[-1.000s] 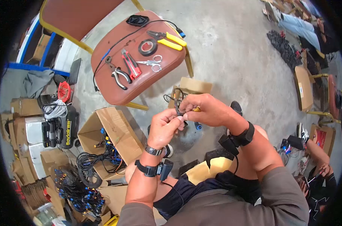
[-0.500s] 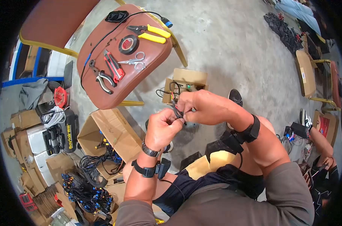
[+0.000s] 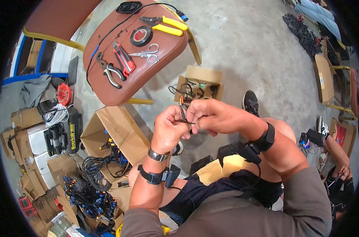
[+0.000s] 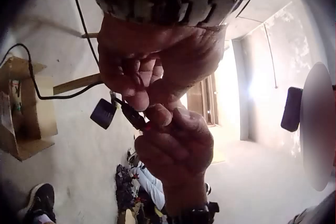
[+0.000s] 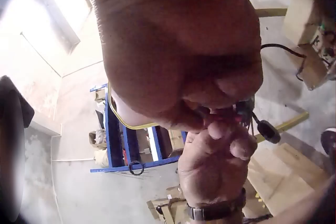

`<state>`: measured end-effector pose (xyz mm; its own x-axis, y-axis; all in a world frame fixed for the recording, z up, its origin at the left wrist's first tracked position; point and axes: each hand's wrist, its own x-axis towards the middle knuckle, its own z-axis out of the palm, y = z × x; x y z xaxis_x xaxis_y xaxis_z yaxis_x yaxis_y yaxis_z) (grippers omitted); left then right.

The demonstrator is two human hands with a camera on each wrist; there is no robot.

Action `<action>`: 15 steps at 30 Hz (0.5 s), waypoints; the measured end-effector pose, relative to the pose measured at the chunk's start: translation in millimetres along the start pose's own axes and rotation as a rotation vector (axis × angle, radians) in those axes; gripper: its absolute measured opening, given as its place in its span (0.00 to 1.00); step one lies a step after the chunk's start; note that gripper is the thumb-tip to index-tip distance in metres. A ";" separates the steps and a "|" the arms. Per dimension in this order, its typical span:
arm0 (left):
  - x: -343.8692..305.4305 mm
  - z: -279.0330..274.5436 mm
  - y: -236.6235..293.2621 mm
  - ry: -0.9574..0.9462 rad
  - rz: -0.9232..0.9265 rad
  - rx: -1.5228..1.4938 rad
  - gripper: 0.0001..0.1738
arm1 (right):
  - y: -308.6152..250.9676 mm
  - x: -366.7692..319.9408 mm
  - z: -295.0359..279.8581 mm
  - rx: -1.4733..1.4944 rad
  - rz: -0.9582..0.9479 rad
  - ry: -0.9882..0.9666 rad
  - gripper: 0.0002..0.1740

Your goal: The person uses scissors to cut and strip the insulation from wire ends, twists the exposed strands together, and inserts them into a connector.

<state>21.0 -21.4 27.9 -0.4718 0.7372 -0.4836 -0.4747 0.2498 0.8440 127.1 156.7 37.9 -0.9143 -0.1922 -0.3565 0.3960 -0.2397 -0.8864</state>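
Note:
Both hands meet over the floor in front of the body. The left hand pinches a thin dark cable between thumb and fingers, and the right hand grips the same cable just beside it, fingertips nearly touching. Red and yellow wire shows at the cable's upper part, near the fingers. In the left wrist view a small black square piece hangs by the left hand. A dark oval piece dangles beside the fingers in the right wrist view. The fingers hide the pinched section.
A brown chair holds pliers, a red cutter, scissors, black tape and yellow-handled strippers. Beyond the hands stands a small carton; a larger box with cables is at left. People sit at far right.
The hands stay together on the cable; the right hand's fingers have turned and closed in toward the left. The head view has shifted, showing more of the small carton.

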 end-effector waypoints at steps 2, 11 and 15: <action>-1.4 -0.2 -2.0 -0.013 -0.015 -0.026 0.12 | -4.7 -0.3 -2.2 -0.067 0.103 0.003 0.11; -5.8 -1.3 -10.1 -0.083 0.002 -0.321 0.09 | 9.8 1.8 3.2 -0.210 -0.206 0.038 0.10; -15.1 8.2 -15.6 -0.120 0.020 -0.451 0.09 | -1.5 -9.3 1.0 0.045 -0.035 -0.084 0.10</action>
<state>41.5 -31.3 23.9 -0.4080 0.8131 -0.4153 -0.7541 -0.0437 0.6553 135.1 158.0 42.9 -0.9179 -0.2616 -0.2983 0.3695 -0.2897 -0.8829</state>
